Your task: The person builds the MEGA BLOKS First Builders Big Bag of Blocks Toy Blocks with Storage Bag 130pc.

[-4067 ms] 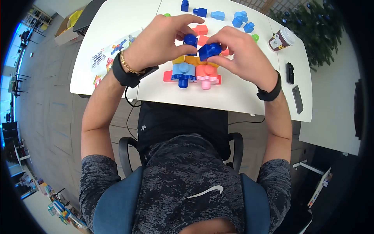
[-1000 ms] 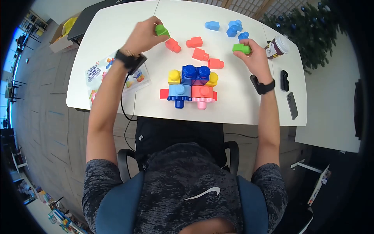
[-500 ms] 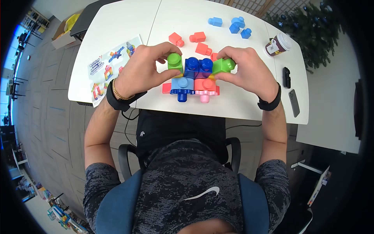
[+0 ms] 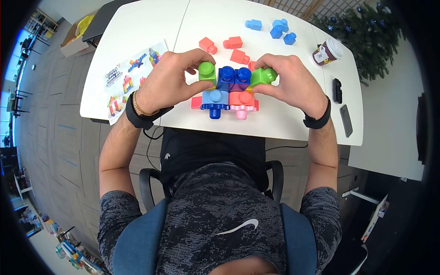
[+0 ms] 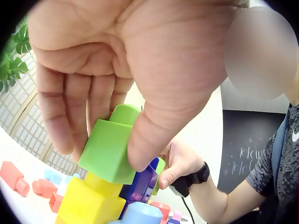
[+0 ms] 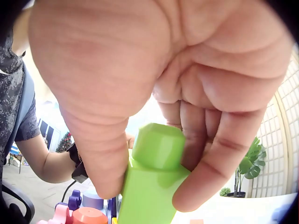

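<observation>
My left hand [image 4: 176, 75] pinches a green toy block [image 5: 107, 149] between thumb and fingers, right on top of a yellow block [image 5: 88, 200] at the left of the built figure. On the other side, my right hand [image 4: 291, 82] pinches a second green block [image 6: 152, 191], its stud leaning outward to the right in the head view. Two dark blue blocks [image 4: 227, 79] stand side by side between the green ones. In front of them sit a light blue block [image 4: 215, 97] and a coral block [image 4: 241, 98], with cog-edged pieces below. The right yellow block is mostly hidden.
Loose coral blocks [image 4: 233, 42] lie behind the figure, and several light blue blocks [image 4: 253, 24] farther back. A picture sheet [image 4: 120, 85] lies at left. At right are a paper cup [image 4: 326, 52], a black case [image 4: 338, 90] and a phone [image 4: 346, 121].
Earlier my hands held dark blue blocks, which now stand in the figure. Both hands then picked up green blocks from either side and brought them inward. Over the last half second they barely moved.
</observation>
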A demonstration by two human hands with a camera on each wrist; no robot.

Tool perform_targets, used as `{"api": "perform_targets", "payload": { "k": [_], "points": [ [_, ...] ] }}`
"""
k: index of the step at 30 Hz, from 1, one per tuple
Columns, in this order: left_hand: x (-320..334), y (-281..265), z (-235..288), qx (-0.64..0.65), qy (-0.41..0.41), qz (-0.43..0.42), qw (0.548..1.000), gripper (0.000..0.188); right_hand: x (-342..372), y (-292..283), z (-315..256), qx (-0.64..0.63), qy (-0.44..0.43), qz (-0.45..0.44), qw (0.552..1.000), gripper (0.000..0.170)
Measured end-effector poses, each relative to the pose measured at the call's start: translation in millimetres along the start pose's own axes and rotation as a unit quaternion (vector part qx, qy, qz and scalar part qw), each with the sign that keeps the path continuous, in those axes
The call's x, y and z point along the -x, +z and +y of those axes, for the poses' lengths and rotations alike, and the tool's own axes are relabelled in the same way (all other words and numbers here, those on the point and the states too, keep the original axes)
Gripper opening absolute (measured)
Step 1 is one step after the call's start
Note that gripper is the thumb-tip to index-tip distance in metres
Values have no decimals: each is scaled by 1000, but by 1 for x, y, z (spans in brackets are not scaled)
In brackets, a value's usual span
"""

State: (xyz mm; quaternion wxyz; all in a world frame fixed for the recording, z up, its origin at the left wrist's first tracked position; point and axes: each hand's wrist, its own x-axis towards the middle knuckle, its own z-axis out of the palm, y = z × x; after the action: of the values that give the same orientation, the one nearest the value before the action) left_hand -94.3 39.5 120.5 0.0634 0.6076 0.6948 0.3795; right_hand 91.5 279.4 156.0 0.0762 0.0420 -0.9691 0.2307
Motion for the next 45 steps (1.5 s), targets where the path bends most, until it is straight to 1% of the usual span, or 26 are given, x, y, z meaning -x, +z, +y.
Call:
{"api": "perform_targets", "payload": {
  "k": [4, 5, 6, 7, 9, 11, 13, 16, 19, 20, 21, 23, 24, 26, 27, 29, 31, 33, 34, 36, 37, 38, 40, 42, 44, 45],
  "points": [
    [1, -10, -5, 5, 11, 8, 1000, 39, 4, -7, 3, -38, 9, 17, 999, 38],
    [2, -12, -12, 60, 13, 38, 997, 41, 5, -9, 7, -37, 8, 17, 999, 38],
    [3, -14, -20, 115, 15, 69, 991, 43, 8, -9, 12, -39, 25, 60, 997, 37],
    [7, -15, -28, 114, 15, 71, 991, 43, 11, -8, 18, -41, 40, 102, 993, 37],
    [15, -15, -43, 131, -82, 117, 981, 44, 19, 3, 43, -44, 48, 132, 989, 36],
    [23, -11, -55, 49, -166, 70, 982, 35, 28, 14, 68, -26, 146, 129, 980, 35],
    [38, 9, -88, -44, -92, 78, 992, 35, 38, 30, 95, 6, 152, 109, 982, 35],
    [48, 25, -100, -76, -101, 61, 990, 34, 49, 53, 119, 66, 185, 88, 977, 37],
    [53, 33, -102, -78, -129, 44, 988, 37, 53, 66, 125, 63, 200, 73, 975, 36],
    [52, 32, -100, -69, -139, 38, 987, 37, 53, 67, 126, 47, 232, 47, 970, 42],
    [53, 32, -101, -67, -140, 42, 987, 37, 53, 68, 125, 49, 230, 44, 971, 42],
    [52, 31, -98, -105, -104, 59, 987, 41, 53, 68, 118, 97, 162, 107, 976, 54],
    [52, 30, -96, -104, -103, 60, 987, 41, 53, 64, 114, 99, 162, 107, 976, 54],
    [45, 25, -75, -104, -32, 158, 981, 48, 44, 52, 84, 28, 111, 150, 982, 64],
    [42, 23, -65, -102, -32, 154, 982, 48, 41, 52, 73, 26, 115, 150, 982, 64],
    [33, 23, -49, 77, -65, 40, 994, 52, 31, 56, 57, -188, 57, 94, 976, 64],
    [24, 39, -54, 117, -16, -6, 993, 52, 18, 72, 48, -227, 33, 72, 971, 65],
    [19, 48, -46, 119, -33, -52, 991, 52, 8, 88, 45, -276, 0, 68, 959, 55],
    [19, 49, -40, 134, -30, -62, 989, 48, 6, 90, 43, -274, -1, 70, 959, 55],
    [19, 51, -39, 166, -48, -70, 983, 45, 6, 95, 41, -424, 112, -20, 898, 41],
    [20, 54, -40, 199, -69, -78, 975, 41, 6, 98, 43, -427, 113, -19, 897, 41],
    [21, 61, -42, 236, -46, -52, 969, 36, 5, 100, 48, -429, 91, -10, 899, 35],
    [22, 60, -39, 222, -63, -57, 971, 35, 4, 101, 49, -430, 68, 1, 900, 30],
    [22, 65, -37, 209, -79, -60, 973, 34, 5, 101, 46, -424, 98, 16, 900, 28],
    [22, 80, -39, 242, -83, 29, 966, 37, 2, 103, 42, -430, 107, 44, 896, 27],
    [22, 85, -41, 241, -83, 28, 966, 37, 1, 104, 39, -435, 115, 71, 890, 27]
  ]
}}
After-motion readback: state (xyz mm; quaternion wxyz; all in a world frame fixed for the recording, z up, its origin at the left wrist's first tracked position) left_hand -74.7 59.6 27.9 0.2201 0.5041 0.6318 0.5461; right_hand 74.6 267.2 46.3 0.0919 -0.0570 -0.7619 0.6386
